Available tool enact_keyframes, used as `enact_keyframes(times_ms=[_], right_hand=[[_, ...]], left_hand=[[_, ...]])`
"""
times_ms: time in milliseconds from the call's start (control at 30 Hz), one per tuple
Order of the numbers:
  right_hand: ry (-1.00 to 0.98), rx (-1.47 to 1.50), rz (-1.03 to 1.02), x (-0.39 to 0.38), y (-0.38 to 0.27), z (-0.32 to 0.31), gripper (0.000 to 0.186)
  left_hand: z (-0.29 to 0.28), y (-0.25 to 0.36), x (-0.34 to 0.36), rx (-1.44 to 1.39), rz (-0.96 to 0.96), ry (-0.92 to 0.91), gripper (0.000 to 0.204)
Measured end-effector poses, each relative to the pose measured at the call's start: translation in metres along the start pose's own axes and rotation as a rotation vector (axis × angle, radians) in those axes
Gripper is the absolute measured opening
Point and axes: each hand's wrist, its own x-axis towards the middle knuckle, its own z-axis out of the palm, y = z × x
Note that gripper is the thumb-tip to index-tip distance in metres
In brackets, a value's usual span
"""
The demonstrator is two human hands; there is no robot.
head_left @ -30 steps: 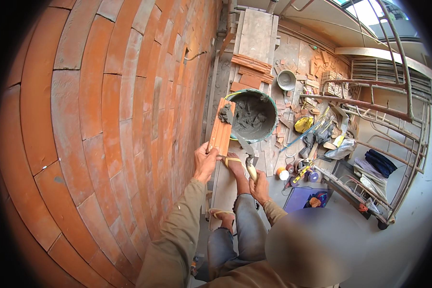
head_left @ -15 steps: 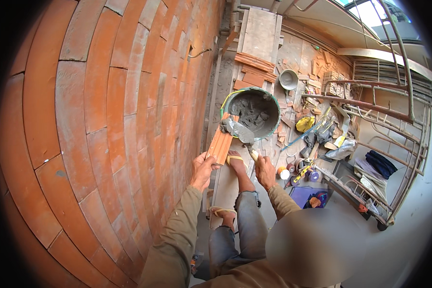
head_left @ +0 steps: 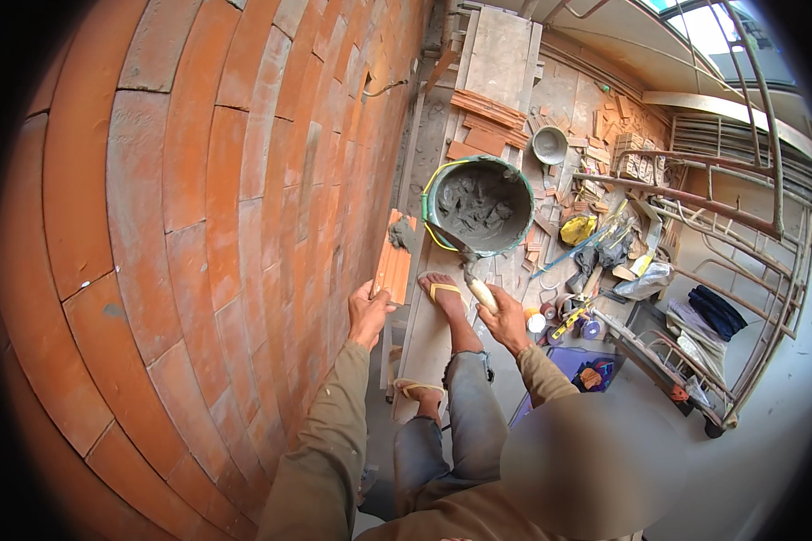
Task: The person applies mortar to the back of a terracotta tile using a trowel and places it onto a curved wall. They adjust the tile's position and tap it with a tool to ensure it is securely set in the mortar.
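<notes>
My left hand [head_left: 368,314] grips the lower end of a narrow orange brick tile [head_left: 394,270], its ridged face up. A lump of grey mortar [head_left: 401,236] sits near the tile's far end. In my right hand [head_left: 504,318] is a trowel [head_left: 483,295], held by its pale handle. Its blade points up and left, over the near edge of a green bucket [head_left: 524,185], and mortar clings to it. Wet grey mortar [head_left: 478,209] partly fills the bucket. The tile is left of the bucket, apart from the trowel.
A wall of orange brick tiles [head_left: 185,171] rises on my left. Stacked tiles [head_left: 489,113] lie on the plank [head_left: 499,56] beyond the bucket. Right are a round bowl [head_left: 549,144], tile scraps, a yellow spirit level [head_left: 568,323] and metal scaffold frames [head_left: 695,198]. My sandalled feet are below.
The trowel has come away from the tile toward the bucket's near edge, leaving a smaller mortar lump on the tile. My left hand has shifted slightly left with the tile.
</notes>
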Motion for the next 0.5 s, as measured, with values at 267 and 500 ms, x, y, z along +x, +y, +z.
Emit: enact_keyframes(times_ms=[267,500], right_hand=[[-0.124,-0.198,-0.169,-0.022,0.016,0.036,0.062],[-0.136,-0.4,-0.276,-0.047,0.006,0.03,0.064]], left_hand=[[0.008,0.005,-0.006,0.011,-0.003,-0.012,0.023],[0.015,0.01,0.003,-0.079,-0.111,0.016,0.017]])
